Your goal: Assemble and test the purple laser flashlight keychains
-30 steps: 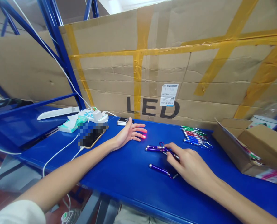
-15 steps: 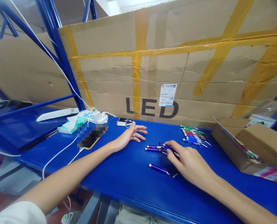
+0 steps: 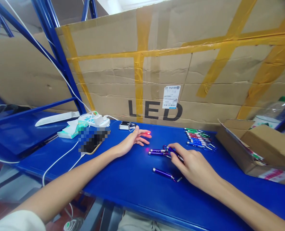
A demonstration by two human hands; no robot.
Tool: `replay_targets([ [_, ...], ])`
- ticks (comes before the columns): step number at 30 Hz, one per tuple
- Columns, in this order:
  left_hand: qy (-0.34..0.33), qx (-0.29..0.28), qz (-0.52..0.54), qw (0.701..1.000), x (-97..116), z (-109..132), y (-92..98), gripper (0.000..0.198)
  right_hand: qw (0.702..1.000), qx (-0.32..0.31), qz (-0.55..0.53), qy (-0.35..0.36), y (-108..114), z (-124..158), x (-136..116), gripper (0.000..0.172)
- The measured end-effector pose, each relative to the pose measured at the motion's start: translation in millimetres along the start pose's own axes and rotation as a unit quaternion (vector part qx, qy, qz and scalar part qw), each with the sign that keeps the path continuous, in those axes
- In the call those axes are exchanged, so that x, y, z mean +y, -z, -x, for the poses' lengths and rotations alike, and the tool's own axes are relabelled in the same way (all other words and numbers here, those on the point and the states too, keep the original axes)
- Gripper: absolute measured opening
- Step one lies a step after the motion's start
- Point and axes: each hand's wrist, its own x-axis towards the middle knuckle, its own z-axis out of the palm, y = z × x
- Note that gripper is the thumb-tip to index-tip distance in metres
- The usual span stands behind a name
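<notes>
My right hand (image 3: 192, 163) is closed around a slim purple laser pointer (image 3: 174, 153), pinched between thumb and fingers and aimed left. Red light falls on the fingers of my left hand (image 3: 134, 139), which is open, empty and resting side-on on the blue table. Two more purple laser pointers (image 3: 156, 153) lie side by side just left of my right hand, with a small red glow near their tips. Closer to me lies a single purple laser pointer (image 3: 163, 173) with its small clip. Behind my left hand are black and silver pointers (image 3: 126, 126).
Several green, red and blue pointers (image 3: 197, 139) lie in a row at the back right, beside an open cardboard box (image 3: 243, 154). A phone (image 3: 94, 142), white cables and a power strip (image 3: 97, 121) occupy the left. A large cardboard panel (image 3: 108, 80) stands behind the table (image 3: 123, 189).
Red light now shows on my left fingers and on the table near the paired pointers. Both hands have stayed nearly in place; the view has shifted slightly.
</notes>
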Motion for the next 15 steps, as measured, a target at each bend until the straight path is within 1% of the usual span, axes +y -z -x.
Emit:
replay_targets([
  [7,0.001,0.001,0.002,1.000,-0.2,-0.2,-0.2,0.089,1.000,-0.020,0.006,0.010,-0.1,1.8,-1.6,0.045],
  [15,0.002,-0.001,-0.011,1.000,1.2,1.5,-2.0,0.091,1.000,-0.006,-0.004,0.008,0.9,1.4,-0.6,0.043],
])
